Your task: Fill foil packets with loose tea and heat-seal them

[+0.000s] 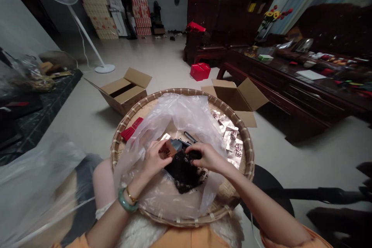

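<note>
My left hand point(154, 159) pinches a small printed foil-backed packet point(168, 150) above a heap of dark loose tea point(183, 174). My right hand point(203, 157) has its fingers closed on a dark clump of that tea, right next to the packet's mouth. The heap lies on a clear plastic bag point(174, 112) lining a round woven bamboo tray point(186, 91). Beyond my hands are several silver sachets with red print point(231, 139), a few red packets point(130, 130), and dark slim tools point(188, 137), partly behind the plastic.
Open cardboard boxes point(124, 89) point(241, 99) stand on the floor beyond the tray. A red box point(200, 71) sits farther back. A dark wooden table point(290, 81) with scattered items runs along the right. A floor fan point(66, 11) stands at back left.
</note>
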`<state>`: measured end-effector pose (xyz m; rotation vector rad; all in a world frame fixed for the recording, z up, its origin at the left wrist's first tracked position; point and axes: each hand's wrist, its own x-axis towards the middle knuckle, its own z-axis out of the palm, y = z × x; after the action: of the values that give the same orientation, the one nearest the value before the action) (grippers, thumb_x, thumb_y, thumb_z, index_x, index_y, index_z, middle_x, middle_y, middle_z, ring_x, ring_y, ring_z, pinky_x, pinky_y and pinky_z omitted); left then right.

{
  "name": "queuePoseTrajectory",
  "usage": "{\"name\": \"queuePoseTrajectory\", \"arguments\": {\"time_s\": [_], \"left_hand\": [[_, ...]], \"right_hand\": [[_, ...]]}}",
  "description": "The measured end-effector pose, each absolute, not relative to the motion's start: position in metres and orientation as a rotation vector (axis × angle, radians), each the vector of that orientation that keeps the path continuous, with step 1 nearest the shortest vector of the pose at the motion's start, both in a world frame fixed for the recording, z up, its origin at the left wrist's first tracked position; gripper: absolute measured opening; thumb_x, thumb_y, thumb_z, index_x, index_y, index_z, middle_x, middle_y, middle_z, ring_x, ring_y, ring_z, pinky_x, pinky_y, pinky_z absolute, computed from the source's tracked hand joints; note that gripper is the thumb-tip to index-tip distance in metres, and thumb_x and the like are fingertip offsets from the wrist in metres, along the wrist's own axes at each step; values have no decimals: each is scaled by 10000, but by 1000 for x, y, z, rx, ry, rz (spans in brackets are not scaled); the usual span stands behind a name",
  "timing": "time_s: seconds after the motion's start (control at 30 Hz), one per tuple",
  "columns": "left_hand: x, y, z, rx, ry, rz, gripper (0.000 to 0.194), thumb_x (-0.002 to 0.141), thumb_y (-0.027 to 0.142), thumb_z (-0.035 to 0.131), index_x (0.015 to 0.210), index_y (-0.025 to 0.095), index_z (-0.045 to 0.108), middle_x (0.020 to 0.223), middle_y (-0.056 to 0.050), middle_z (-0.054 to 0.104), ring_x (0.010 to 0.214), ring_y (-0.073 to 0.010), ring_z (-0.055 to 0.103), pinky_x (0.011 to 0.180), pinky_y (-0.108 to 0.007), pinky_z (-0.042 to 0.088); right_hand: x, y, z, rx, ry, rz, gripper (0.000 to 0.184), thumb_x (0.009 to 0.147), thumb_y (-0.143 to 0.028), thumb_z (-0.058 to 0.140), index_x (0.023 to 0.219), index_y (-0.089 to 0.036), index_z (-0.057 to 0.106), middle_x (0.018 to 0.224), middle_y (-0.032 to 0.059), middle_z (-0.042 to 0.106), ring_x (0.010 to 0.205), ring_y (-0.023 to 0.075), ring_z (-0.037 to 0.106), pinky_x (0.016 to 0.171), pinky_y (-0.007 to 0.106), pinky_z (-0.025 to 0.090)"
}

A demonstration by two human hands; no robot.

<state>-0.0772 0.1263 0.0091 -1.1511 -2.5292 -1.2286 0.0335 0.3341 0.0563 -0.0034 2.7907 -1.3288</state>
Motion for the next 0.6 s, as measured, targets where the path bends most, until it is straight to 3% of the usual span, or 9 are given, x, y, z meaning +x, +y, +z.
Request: {"name": "queuePoseTrajectory", "arguments": {"time_s": [0.2,0.47,0.6], "left_hand": [[-69,134,10,-1223,-2489,-1271,532,616,139,663,1143,172,604,1048,-82,664,969,-236,585,809,-372,521],[-61,138,8,-1217,-2471,-1345,527,634,151,666,1157,158,597,1062,-87,663,985,-236,583,840,-382,512],[-62,137,6,-1208,-2500,-1339,540,609,131,681,1143,151,601,1039,-81,662,976,-239,590,838,-380,512]], "right_hand": [[22,327,117,-225,2915,-1192,397,639,-12,660,986,-200,693,924,14,670,857,167,605,759,251,443],[17,311,119,-227,3005,-1071,513,667,-51,686,1154,-195,610,1039,63,617,952,205,584,828,312,463],[21,305,120,-141,2928,-1238,515,692,-37,666,1180,-176,580,1097,83,572,914,170,589,736,262,500]]}}
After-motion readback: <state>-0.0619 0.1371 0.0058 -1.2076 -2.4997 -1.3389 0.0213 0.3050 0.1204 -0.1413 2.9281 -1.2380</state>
